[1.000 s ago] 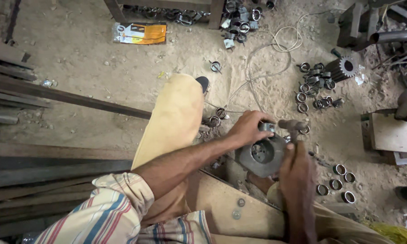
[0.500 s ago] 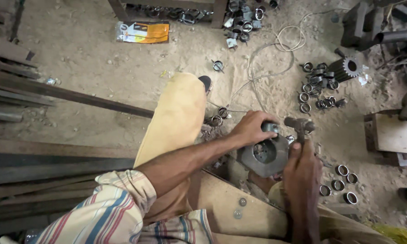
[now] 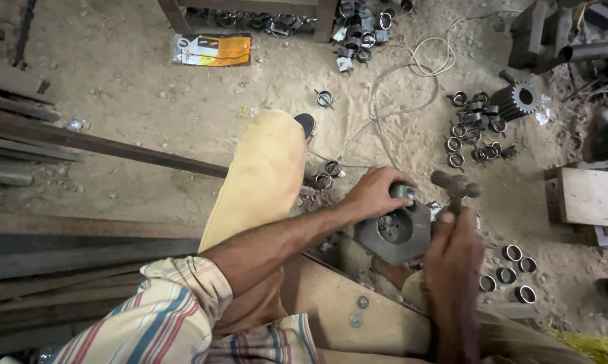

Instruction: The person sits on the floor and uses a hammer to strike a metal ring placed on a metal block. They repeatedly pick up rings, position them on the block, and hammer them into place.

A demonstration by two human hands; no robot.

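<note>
The right hand [image 3: 452, 259] has its fingers closed around the shaft of a hammer [image 3: 455, 186]. Just left of them sits a round metal block [image 3: 395, 232], steadied by the left hand [image 3: 374, 192], whose fingers grip a small cylinder [image 3: 403, 191] on top. Farther off, metal rings [image 3: 469, 128] and a gear [image 3: 518, 98] lie on the sandy floor [image 3: 142, 94].

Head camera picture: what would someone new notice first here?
In the middle, the left hand steadies a grey metal block with a round hole, while the right hand grips a small hammer just beside it. Shiny metal rings lie scattered over the sandy floor at upper right, next to a dark gear.
</note>
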